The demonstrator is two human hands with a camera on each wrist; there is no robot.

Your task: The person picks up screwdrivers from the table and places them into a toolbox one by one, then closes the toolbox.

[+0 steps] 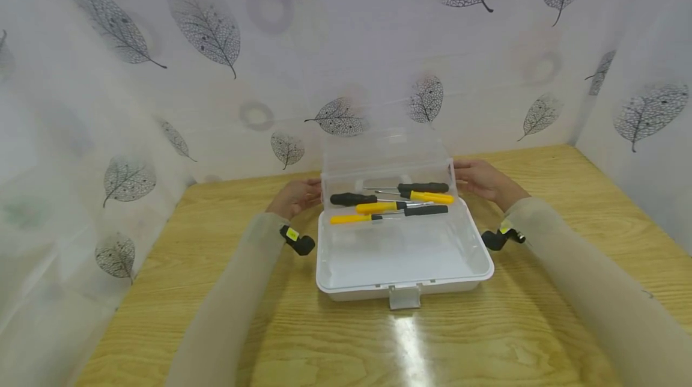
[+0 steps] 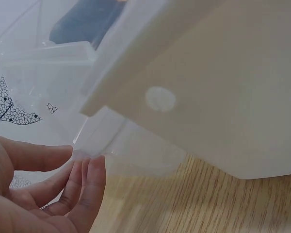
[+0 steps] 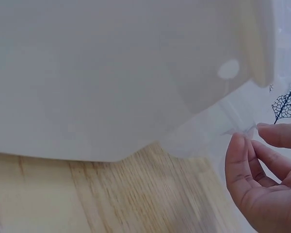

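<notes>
A white plastic box [image 1: 400, 258] with its front latch [image 1: 404, 297] hanging down stands on the wooden table. At its back a clear lid [image 1: 386, 149] is raised, and several screwdrivers [image 1: 427, 187] with black or yellow handles lie on a clear tray part towards the rear. My left hand [image 1: 294, 198] is at the back left corner; in the left wrist view, thumb and fingers pinch a clear plastic edge [image 2: 94, 133]. At the back right corner my right hand [image 1: 483, 182] pinches the clear plastic [image 3: 230, 119] likewise. The fingertips are partly hidden in the head view.
A white leaf-printed curtain [image 1: 378, 44] hangs behind the table [image 1: 205, 243] and along both sides. Small black wrist cameras [image 1: 300, 243] sit on both sleeves near the box's sides.
</notes>
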